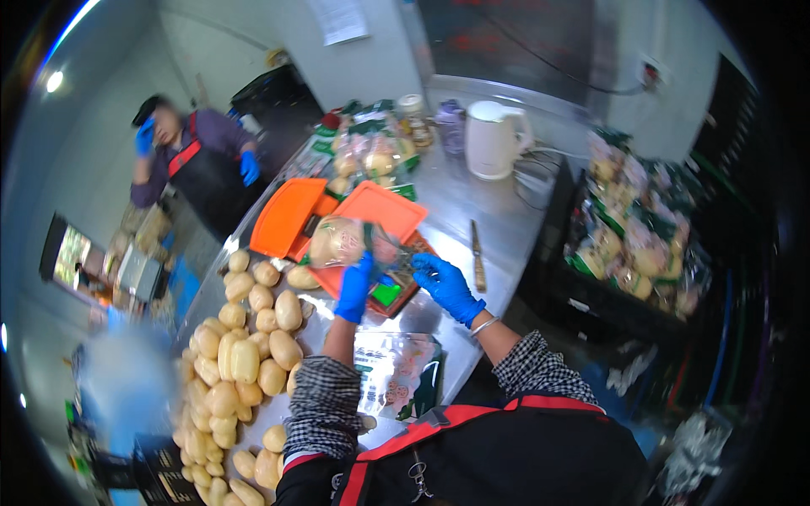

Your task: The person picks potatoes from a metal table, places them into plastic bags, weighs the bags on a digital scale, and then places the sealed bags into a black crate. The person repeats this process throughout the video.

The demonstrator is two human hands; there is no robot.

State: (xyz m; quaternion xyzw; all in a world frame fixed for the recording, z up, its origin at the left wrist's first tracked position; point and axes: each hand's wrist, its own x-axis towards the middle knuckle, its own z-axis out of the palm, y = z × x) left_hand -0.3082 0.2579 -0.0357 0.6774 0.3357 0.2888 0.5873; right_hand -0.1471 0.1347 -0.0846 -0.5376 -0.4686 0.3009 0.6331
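Note:
Both hands wear blue gloves. My left hand (357,286) is at the near side of a clear printed plastic bag (338,241) filled with pale, rounded produce, over an orange-red scale (414,241) with a green-lit display; blur hides its exact grip. My right hand (443,283) is beside the bag's loose end, fingers curled; whether it pinches the film cannot be told. An orange plastic tray (281,215) is behind the bag. Peeled lotus root pieces or similar pale produce (243,360) lie heaped at left. A flat printed bag (395,373) lies near my apron.
A knife (477,256) lies right of the scale. Filled bags (373,148), a purple bottle (450,126) and a white electric kettle (492,140) stand at the back. A black crate (623,291) of filled bags is at right. A co-worker (202,158) stands across the table.

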